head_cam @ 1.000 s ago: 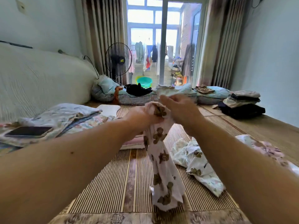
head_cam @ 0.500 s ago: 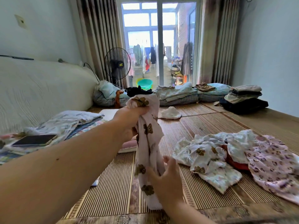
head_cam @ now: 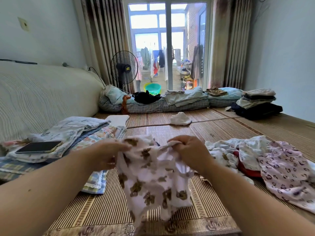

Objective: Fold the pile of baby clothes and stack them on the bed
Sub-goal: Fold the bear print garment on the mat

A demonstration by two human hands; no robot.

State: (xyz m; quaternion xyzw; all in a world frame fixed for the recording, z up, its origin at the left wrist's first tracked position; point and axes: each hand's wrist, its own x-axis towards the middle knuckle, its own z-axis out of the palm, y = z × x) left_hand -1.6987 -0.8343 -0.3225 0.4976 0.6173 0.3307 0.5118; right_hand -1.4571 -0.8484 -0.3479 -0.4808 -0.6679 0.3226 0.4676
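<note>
Leftward, beside a padded headboard [head_cam: 42,92]: folded floral bedding [head_cam: 71,128] with a dark phone [head_cam: 40,147] flat on top, and a small plaid cloth [head_cam: 95,181] just beside its near edge. Underneath everything, a striped bamboo mat [head_cam: 221,130]. Farther back on it, alone, a crumpled white garment [head_cam: 180,118]. Along the window end: rolled quilts [head_cam: 170,104] with dark clothing [head_cam: 146,97] heaped on them, a stack of folded clothes [head_cam: 257,99] at the far right, a standing fan [head_cam: 124,68] and a green basin [head_cam: 152,88] behind.

To the right, close by on the mat: the unfolded pile of baby clothes [head_cam: 238,150], white printed pieces tangled over a red piece [head_cam: 247,171], with a pink leopard-print piece [head_cam: 286,171] spread at the outer side. Partly hiding the mat's near middle and the pile's left edge: the raised garment and both forearms.

Held up in the centre: a white bear-print garment [head_cam: 153,176], bunched along its top edge, lower part hanging loose toward the mat's patterned border; contact with the mat at its tip not clear. Left hand [head_cam: 105,154] curled round the garment's left top corner, fingers wrapped into the cloth. Right hand [head_cam: 189,150] closed like a fist on the right top corner, cloth pinched between thumb and fingers. Hands level and apart, with fabric sagging between.
</note>
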